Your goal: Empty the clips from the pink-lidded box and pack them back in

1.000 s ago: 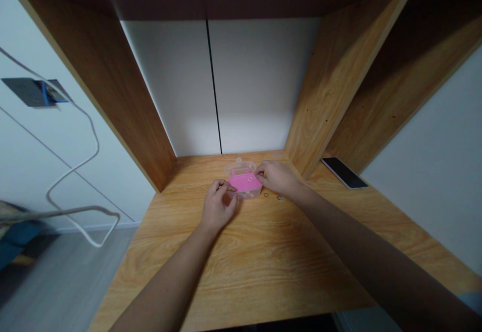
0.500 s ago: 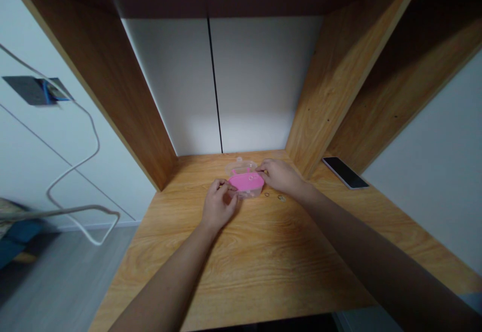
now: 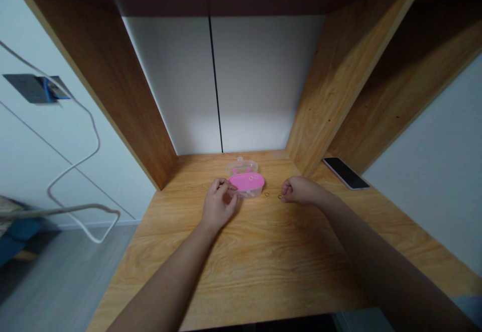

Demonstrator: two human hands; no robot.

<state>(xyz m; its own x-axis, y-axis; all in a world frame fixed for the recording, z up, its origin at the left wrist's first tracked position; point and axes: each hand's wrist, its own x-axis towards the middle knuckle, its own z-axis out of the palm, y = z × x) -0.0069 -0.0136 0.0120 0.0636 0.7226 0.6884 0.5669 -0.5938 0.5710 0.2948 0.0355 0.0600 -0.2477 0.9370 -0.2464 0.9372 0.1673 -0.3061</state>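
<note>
A small clear plastic box (image 3: 250,194) with a pink inner tray (image 3: 246,181) sits toward the back of the wooden desktop. Its clear lid (image 3: 243,166) is flipped back behind it. My left hand (image 3: 219,204) grips the box's left end, fingers on the pink edge and thumb by the near side. To the right of the box, my right hand (image 3: 299,190) is low over the desktop with its fingers pinched at a small thin ring (image 3: 280,197). A second small dark ring (image 3: 267,195) lies between the box and that hand.
A phone-like dark slab (image 3: 345,173) lies at the right, past the upright wooden divider (image 3: 324,86). Wooden side panels and a white back wall (image 3: 256,86) enclose the desktop. A white cable (image 3: 96,136) hangs at the left, beside the desk.
My right hand has moved from the box's right end to the right and nearer, down to the small ring on the desktop. My left hand has stayed at the box.
</note>
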